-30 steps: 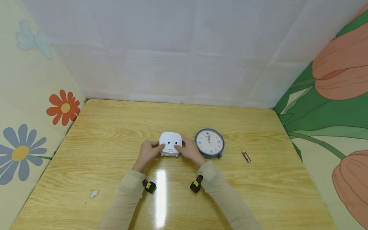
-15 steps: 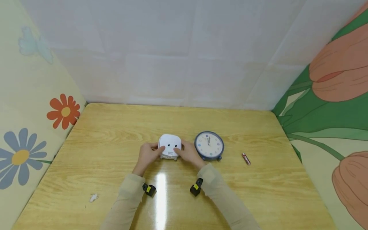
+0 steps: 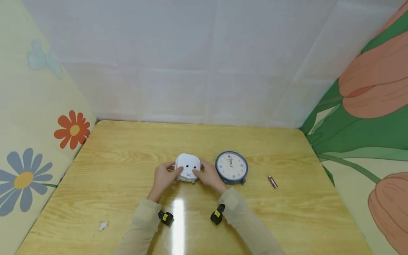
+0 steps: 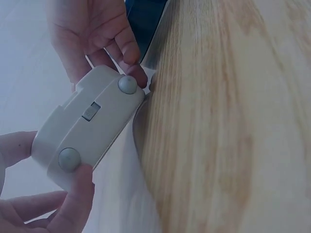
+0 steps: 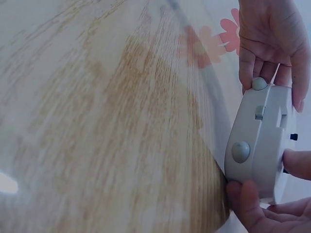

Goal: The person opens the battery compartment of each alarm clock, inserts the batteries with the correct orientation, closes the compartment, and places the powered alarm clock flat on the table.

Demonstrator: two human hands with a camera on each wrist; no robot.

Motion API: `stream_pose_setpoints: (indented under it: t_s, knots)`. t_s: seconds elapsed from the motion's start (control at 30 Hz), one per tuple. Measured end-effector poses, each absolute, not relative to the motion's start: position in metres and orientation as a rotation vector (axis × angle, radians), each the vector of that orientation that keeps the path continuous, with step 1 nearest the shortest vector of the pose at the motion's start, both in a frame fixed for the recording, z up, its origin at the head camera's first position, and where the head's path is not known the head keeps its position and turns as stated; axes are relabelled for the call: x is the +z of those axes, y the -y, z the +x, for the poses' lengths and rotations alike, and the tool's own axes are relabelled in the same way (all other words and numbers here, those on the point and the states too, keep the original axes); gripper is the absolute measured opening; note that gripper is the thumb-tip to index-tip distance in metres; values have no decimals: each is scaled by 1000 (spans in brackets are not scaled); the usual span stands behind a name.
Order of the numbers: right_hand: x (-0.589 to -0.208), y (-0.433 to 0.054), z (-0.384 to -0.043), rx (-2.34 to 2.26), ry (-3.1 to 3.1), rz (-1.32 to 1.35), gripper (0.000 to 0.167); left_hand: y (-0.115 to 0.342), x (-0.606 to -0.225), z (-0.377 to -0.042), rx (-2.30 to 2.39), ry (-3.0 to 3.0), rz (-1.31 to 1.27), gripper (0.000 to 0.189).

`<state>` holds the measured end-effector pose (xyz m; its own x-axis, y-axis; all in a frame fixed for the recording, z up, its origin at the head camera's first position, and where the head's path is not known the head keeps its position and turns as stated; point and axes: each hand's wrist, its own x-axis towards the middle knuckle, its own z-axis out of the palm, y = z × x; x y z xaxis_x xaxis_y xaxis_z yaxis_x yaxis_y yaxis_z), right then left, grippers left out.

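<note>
Curling round opposite sides, the left hand (image 3: 163,178) and right hand (image 3: 210,176) are gripping a smooth, white, squarish, knob-footed device (image 3: 188,161) over that glossy, wood-grained table (image 3: 296,219).

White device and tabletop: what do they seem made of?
White device: probably hard plastic, smooth and satin, going by its clean seam line. Tabletop: glossy wood or wood-print laminate; grain and a bright reflected streak show, but which is unclear.

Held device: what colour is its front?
The front is white with two black dots; clearest in the head view.
</note>
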<state>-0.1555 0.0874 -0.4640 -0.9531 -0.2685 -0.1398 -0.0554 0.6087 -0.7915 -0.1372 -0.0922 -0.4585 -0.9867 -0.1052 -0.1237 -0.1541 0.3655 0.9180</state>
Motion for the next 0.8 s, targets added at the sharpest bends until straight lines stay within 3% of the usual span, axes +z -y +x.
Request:
stream_pose_setpoints:
  t_s: [0.37,0.8]
  knots:
    - [-462,-84,-152,-1302,-2488,-207,55,90,-457,-136,1726,-2679,-170,51]
    - [-457,-82,-149,-1306,-2454,-203,48,87,-451,-138,1705,-2739,-120,49]
